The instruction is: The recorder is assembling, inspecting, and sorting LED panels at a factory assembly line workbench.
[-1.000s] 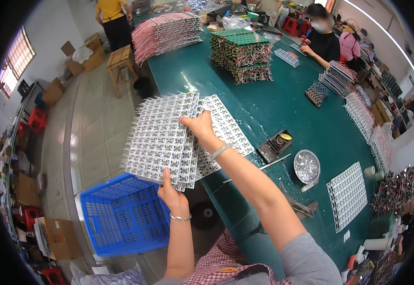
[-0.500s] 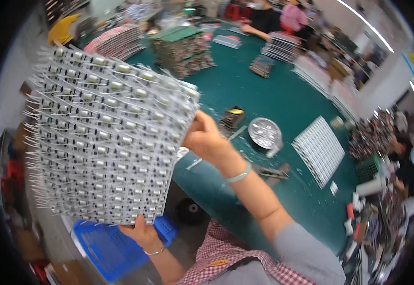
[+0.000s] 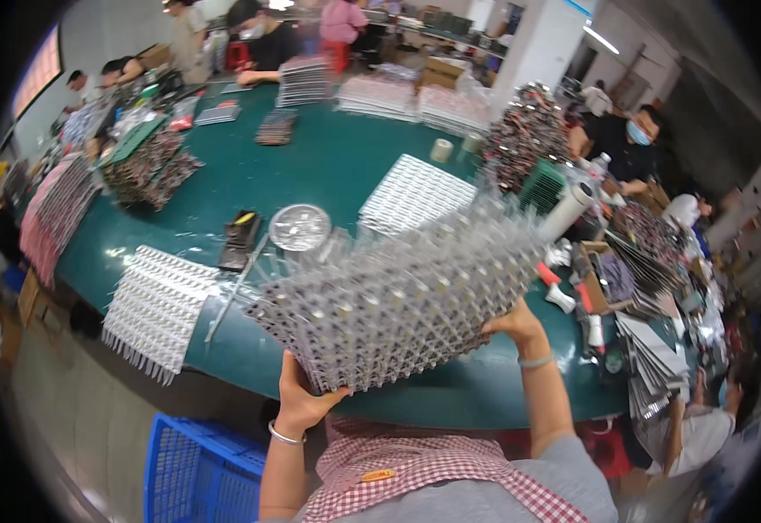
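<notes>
A large circuit board panel point(image 3: 402, 305), crowded with small components and thin wire leads, is held tilted above the front of the table. My left hand point(image 3: 306, 399) is closed on its near left corner, thumb up along the edge. At the right end, my right hand point(image 3: 518, 327) grips the panel's near edge. Motion blurs its far side. Left of it, another white panel point(image 3: 158, 305) lies with leads hanging over the table edge. Beyond the held one is a third white panel point(image 3: 417, 193), partly covered. A round metal dish point(image 3: 300, 228) holds small shiny bits.
A blue plastic crate point(image 3: 201, 471) stands below the green table point(image 3: 310, 166) at left. Stacked boards point(image 3: 149, 166) sit at the far left. A dark block with a yellow top point(image 3: 239, 240) is near the dish. A white cylinder point(image 3: 568, 209) and a co-worker point(image 3: 629, 144) are at right.
The held panel has swung right and down from upright at the left to tilted over the table. My view has turned right, and a panel on the left of the table now shows.
</notes>
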Action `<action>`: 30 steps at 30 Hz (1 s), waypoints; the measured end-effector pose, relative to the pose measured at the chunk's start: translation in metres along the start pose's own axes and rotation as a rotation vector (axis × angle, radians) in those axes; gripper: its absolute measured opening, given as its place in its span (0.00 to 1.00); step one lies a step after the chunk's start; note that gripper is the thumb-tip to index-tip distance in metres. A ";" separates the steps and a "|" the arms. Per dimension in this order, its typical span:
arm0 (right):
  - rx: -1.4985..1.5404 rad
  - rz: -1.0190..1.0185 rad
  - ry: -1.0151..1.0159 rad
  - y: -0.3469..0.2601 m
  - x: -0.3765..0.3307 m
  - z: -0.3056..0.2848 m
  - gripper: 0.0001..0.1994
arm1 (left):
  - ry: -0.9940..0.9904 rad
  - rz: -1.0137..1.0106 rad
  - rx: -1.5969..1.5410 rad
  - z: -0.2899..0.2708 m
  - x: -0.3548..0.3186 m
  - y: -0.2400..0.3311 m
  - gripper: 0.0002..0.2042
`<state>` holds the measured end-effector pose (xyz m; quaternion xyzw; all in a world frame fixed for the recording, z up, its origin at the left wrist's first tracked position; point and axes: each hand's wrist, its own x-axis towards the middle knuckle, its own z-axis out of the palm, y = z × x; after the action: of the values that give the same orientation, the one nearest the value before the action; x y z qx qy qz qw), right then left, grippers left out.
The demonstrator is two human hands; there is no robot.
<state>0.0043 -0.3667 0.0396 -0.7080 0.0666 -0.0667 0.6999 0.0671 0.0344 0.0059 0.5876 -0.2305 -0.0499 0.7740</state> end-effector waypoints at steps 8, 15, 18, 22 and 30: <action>0.136 -0.140 0.294 0.048 -0.124 -0.049 0.41 | -0.572 0.018 0.429 0.049 0.027 -0.079 0.26; -0.600 -0.213 0.316 0.068 -0.129 -0.061 0.38 | -0.750 0.500 0.975 0.046 0.020 -0.084 0.23; -0.063 -0.029 0.350 0.066 -0.118 -0.052 0.37 | -0.504 -0.114 0.541 0.072 0.020 -0.055 0.22; 0.045 -0.081 0.315 0.042 -0.108 -0.036 0.35 | -0.458 -0.223 0.372 0.076 0.029 -0.049 0.25; -0.004 -0.013 0.432 0.037 -0.103 -0.035 0.30 | -0.364 -0.213 0.289 0.082 0.031 -0.050 0.28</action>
<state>-0.1033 -0.3823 0.0034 -0.6790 0.2108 -0.2213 0.6675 0.0702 -0.0641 -0.0148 0.6944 -0.3074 -0.2027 0.6183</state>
